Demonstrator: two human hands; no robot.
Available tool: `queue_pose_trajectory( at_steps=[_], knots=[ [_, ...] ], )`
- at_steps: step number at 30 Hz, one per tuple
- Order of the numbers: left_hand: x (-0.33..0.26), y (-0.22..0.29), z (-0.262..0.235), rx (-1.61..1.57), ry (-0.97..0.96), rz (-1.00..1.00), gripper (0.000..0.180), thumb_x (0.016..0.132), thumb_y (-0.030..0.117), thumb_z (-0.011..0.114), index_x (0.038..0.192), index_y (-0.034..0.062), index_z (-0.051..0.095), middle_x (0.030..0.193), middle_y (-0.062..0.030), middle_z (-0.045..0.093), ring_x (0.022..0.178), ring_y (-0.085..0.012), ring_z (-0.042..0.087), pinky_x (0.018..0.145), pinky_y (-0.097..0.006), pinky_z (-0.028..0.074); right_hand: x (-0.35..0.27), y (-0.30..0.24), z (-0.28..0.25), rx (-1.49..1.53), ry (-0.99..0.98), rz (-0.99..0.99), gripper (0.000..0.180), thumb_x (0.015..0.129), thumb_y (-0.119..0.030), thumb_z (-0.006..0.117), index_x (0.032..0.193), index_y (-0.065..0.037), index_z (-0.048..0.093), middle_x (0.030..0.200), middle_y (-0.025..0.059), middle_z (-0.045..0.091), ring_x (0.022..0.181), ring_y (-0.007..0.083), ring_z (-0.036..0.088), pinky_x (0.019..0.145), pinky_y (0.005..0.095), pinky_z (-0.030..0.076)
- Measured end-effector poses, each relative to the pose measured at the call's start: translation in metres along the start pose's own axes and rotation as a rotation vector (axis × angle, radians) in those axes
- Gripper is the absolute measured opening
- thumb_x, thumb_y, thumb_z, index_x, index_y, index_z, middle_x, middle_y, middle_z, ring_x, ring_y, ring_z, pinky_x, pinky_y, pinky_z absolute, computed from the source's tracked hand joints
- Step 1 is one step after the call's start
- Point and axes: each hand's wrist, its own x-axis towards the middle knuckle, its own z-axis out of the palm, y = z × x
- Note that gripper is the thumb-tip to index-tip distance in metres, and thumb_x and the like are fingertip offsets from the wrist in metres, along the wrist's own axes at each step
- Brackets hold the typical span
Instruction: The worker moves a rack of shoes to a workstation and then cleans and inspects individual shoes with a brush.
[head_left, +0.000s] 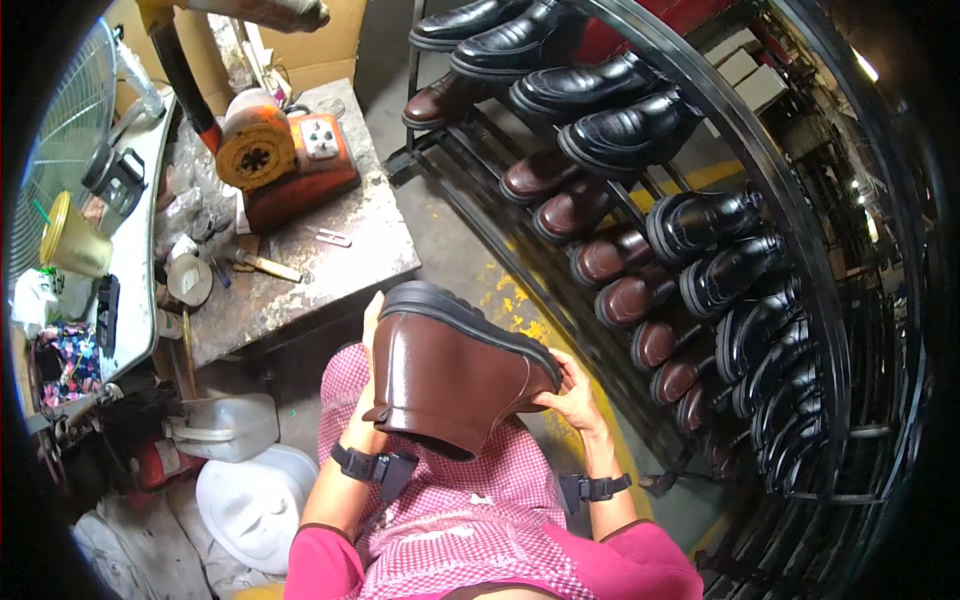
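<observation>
A glossy brown ankle boot (440,360) with a thick black sole (470,318) is held between my two hands above my lap. Its sole is turned up and away from me, and its open top faces down toward me. My left hand (372,345) presses along the left side of the boot, by the heel and shaft, with its fingers mostly hidden behind it. Around the toe end, my right hand (577,398) grips the edge of the sole and the upper. Both wrists wear black straps.
A metal rack (490,255) of brown and black boots stands to the right. On the worn workbench (375,240) at left sits an orange machine (300,165), near a brush-like tool (268,265). A white container (255,510) and a fan (65,150) are farther left.
</observation>
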Motion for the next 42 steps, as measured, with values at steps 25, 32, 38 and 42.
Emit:
queue_pose_trajectory(
  at_steps=[25, 32, 38, 42],
  knots=[
    [0.039, 0.029, -0.012, 0.889, -0.569, 0.006, 0.071, 0.064, 0.015, 0.072, 0.126, 0.0060, 0.040, 0.116, -0.0059, 0.046, 0.106, -0.0155, 0.044, 0.094, -0.028, 0.031, 0.000, -0.041, -0.007, -0.596, 0.163, -0.117, 0.063, 0.053, -0.006, 0.079, 0.111, 0.000, 0.053, 0.100, 0.0096, 0.060, 0.090, 0.0150, 0.057, 0.081, 0.0268, 0.044],
    [0.053, 0.030, -0.030, 0.786, -0.411, -0.079, 0.046, 0.076, 0.010, 0.054, 0.121, 0.0008, 0.045, 0.117, -0.0099, 0.050, 0.102, -0.0185, 0.050, 0.088, -0.029, 0.039, 0.008, -0.023, -0.005, -0.393, 0.091, -0.008, 0.065, 0.053, -0.008, 0.080, 0.111, 0.001, 0.052, 0.106, 0.0078, 0.057, 0.098, 0.0144, 0.052, 0.089, 0.0280, 0.039],
    [0.038, -0.002, -0.030, 0.366, -0.075, -0.041, 0.031, 0.080, 0.006, 0.043, 0.107, -0.0045, 0.053, 0.104, -0.0148, 0.057, 0.091, -0.0244, 0.058, 0.074, -0.031, 0.050, 0.044, 0.002, 0.011, 0.487, 0.093, 0.008, 0.064, 0.069, -0.004, 0.062, 0.126, 0.003, 0.034, 0.124, 0.0107, 0.043, 0.115, 0.0207, 0.040, 0.099, 0.0315, 0.028],
    [0.009, -0.046, -0.029, 1.016, -0.324, 0.266, 0.021, 0.077, 0.007, 0.048, 0.094, 0.0018, 0.061, 0.086, -0.0115, 0.062, 0.072, -0.0167, 0.061, 0.064, -0.028, 0.049, 0.132, -0.017, 0.054, 0.477, 0.300, -0.041, 0.049, 0.077, -0.002, 0.057, 0.122, 0.003, 0.039, 0.119, 0.0098, 0.048, 0.107, 0.0172, 0.046, 0.094, 0.0285, 0.033]
  ],
)
